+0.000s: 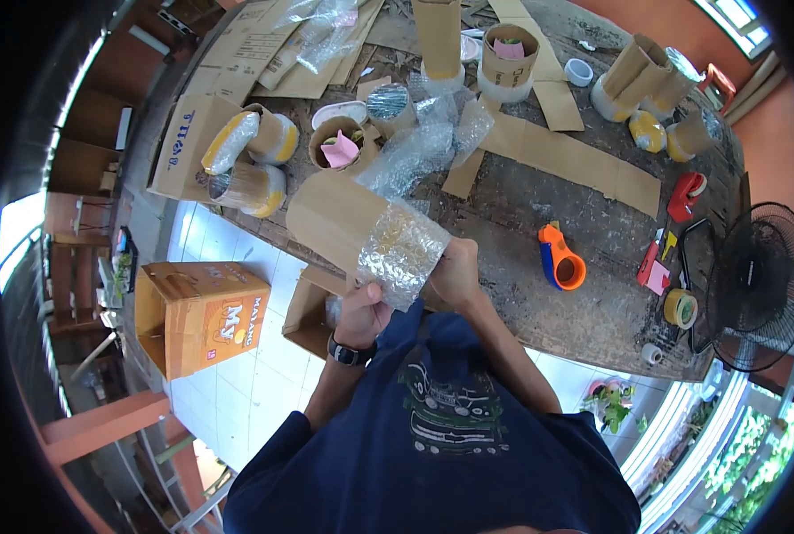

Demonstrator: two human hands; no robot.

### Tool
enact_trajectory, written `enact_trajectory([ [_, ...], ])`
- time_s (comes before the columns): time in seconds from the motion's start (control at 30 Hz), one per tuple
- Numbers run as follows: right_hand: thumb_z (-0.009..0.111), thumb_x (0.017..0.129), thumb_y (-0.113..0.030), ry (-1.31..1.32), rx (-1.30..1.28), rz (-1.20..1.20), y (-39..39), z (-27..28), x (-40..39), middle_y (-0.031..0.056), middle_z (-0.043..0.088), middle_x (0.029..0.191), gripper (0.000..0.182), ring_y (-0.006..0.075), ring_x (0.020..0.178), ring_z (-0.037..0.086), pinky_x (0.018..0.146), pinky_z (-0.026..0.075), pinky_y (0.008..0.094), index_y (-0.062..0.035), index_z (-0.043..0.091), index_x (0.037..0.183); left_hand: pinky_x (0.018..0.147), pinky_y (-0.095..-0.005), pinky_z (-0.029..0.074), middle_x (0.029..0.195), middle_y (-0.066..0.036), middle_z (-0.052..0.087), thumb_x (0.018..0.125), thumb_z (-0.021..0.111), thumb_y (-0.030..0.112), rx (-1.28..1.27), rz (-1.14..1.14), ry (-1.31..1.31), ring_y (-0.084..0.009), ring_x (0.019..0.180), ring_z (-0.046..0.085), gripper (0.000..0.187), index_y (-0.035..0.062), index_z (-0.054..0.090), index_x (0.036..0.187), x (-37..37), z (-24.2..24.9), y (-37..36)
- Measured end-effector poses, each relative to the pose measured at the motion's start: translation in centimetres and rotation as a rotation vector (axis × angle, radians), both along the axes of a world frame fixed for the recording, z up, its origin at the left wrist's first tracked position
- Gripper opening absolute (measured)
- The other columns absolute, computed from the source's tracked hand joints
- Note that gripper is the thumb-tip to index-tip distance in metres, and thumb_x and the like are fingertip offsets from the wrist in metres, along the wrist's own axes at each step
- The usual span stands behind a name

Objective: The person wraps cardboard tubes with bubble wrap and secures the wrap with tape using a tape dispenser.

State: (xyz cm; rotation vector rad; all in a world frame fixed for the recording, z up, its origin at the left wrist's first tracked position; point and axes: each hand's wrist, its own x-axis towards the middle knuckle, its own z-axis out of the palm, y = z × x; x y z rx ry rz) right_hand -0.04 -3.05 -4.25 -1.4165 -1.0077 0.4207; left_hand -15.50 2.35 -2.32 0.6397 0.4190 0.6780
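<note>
I hold a cardboard tube (333,212) at a tilt near the table's front edge, its lower end covered in shiny bubble wrap (403,254). My left hand (362,317), with a watch at the wrist, grips the wrapped part from the near left side, thumb on top. At the right end, my right hand (455,272) is closed against the wrap, its fingertips partly hidden. Just beyond the tube lies a loose crumpled sheet of bubble wrap (406,160). An open cardboard cylinder (336,149) with pink paper inside stands behind it.
An orange and blue tape dispenser (560,258) lies to the right, near a red dispenser (686,196), a tape roll (681,309) and a black fan (757,285). Wrapped cylinders (253,189) stand at left. Flat cardboard strips (575,160) cross the table; a box (203,316) sits on the floor.
</note>
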Motion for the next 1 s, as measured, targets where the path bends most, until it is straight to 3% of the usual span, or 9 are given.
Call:
enact_trajectory([
  [0.07,0.065,0.069,0.005,-0.060,-0.071,0.042,-1.0,-1.6,0.0,0.0219,0.063,0.076,0.027,0.0350,0.066,0.065,0.060,0.051,0.0363,-0.0007,0.069,0.095,0.103,-0.0415,0.044,0.133,-0.012,0.051,0.070,0.080,0.046,0.025,-0.025,0.084,-0.0263,0.121,0.052,0.092,0.0002,0.036,0.137,0.0,-0.5,-0.7],
  [0.23,0.069,0.072,-0.001,0.028,-0.151,0.115,-3.4,-3.6,-0.8,0.0222,0.066,0.080,0.022,0.0299,0.070,0.069,0.062,0.052,0.0347,0.0013,0.068,0.094,0.100,-0.0390,0.044,0.132,-0.011,0.050,0.072,0.080,0.045,0.204,0.067,0.151,-0.0238,0.122,0.051,0.092,0.0003,0.034,0.138,1.0,-1.4,-3.1],
  [0.33,0.073,0.074,-0.006,0.315,-0.023,0.172,-4.8,-4.1,-1.7,0.0182,0.070,0.083,0.020,0.0220,0.076,0.071,0.066,0.053,0.0315,0.0020,0.069,0.092,0.094,-0.0375,0.048,0.124,-0.010,0.055,0.064,0.085,0.044,0.332,0.111,0.314,-0.0231,0.113,0.057,0.093,-0.0015,0.040,0.132,0.0,-2.8,-5.1],
  [0.4,0.074,0.073,-0.005,0.291,-0.045,0.202,-5.7,-3.7,-1.6,0.0179,0.070,0.086,0.022,0.0221,0.079,0.071,0.069,0.053,0.0310,0.0017,0.069,0.093,0.090,-0.0355,0.049,0.115,-0.009,0.060,0.059,0.090,0.038,0.390,0.116,0.395,-0.0213,0.105,0.060,0.090,-0.0036,0.047,0.126,-0.1,-3.6,-5.5],
  [0.6,0.080,0.069,-0.011,0.239,0.028,0.304,-6.9,-0.9,-0.1,0.0138,0.070,0.103,0.041,0.0200,0.097,0.067,0.083,0.050,0.0327,0.0017,0.065,0.106,0.086,-0.0338,0.050,0.110,-0.010,0.062,0.050,0.093,0.043,0.678,0.122,0.531,-0.0204,0.098,0.062,0.093,-0.0058,0.053,0.117,0.1,-3.7,-5.8],
  [0.8,0.082,0.068,-0.013,0.242,-0.018,0.228,-7.4,-1.5,0.7,0.0140,0.068,0.108,0.052,0.0193,0.101,0.064,0.088,0.049,0.0333,0.0031,0.061,0.113,0.087,-0.0322,0.048,0.107,-0.007,0.063,0.051,0.092,0.044,0.337,0.266,0.217,-0.0183,0.098,0.061,0.085,-0.0034,0.058,0.113,4.4,-2.6,-7.0],
  [0.97,0.083,0.068,-0.013,0.194,0.072,0.156,-8.3,-0.2,2.3,0.0140,0.067,0.110,0.056,0.0189,0.104,0.063,0.090,0.048,0.0336,0.0038,0.059,0.115,0.086,-0.0326,0.049,0.105,-0.007,0.065,0.052,0.092,0.039,0.575,0.091,0.323,-0.0186,0.096,0.063,0.076,-0.0027,0.062,0.108,4.5,-3.9,-5.6],
  [1.0,0.083,0.069,-0.013,0.302,0.064,0.148,-8.4,-0.2,2.2,0.0133,0.065,0.112,0.057,0.0189,0.106,0.061,0.092,0.047,0.0334,0.0035,0.057,0.117,0.085,-0.0328,0.049,0.104,-0.007,0.066,0.052,0.092,0.038,0.609,0.074,0.357,-0.0185,0.095,0.063,0.074,-0.0026,0.063,0.106,4.6,-4.0,-5.3],
])
